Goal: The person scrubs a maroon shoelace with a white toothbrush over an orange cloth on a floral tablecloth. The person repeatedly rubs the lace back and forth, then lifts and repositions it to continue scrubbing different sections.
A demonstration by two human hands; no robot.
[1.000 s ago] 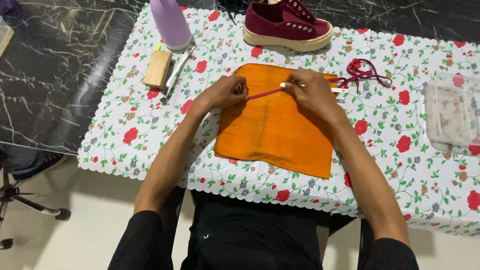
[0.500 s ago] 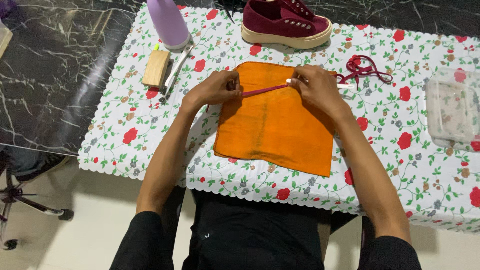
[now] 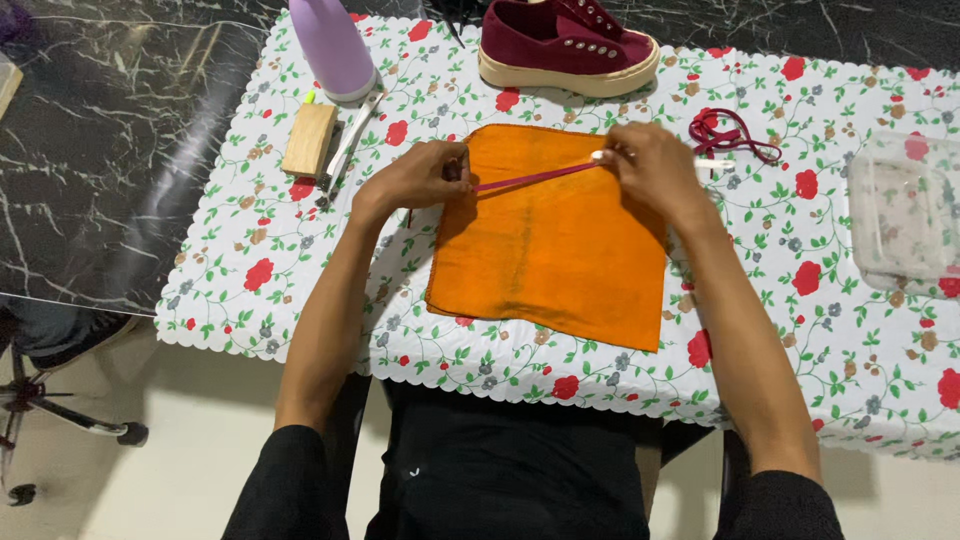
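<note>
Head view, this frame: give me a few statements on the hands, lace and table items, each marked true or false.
1. Both hands, left hand and right hand, hold a maroon shoelace stretched between them. True.
2. The shoelace is held above a blue cloth. False: the cloth is orange.
3. A maroon shoe stands on the tablecloth beyond the cloth. True.
4. The purple bottle lies on its side. False: it stands upright, next to a wooden block.
5. The clear plastic box sits on the person's left. False: it is on the right.
</note>
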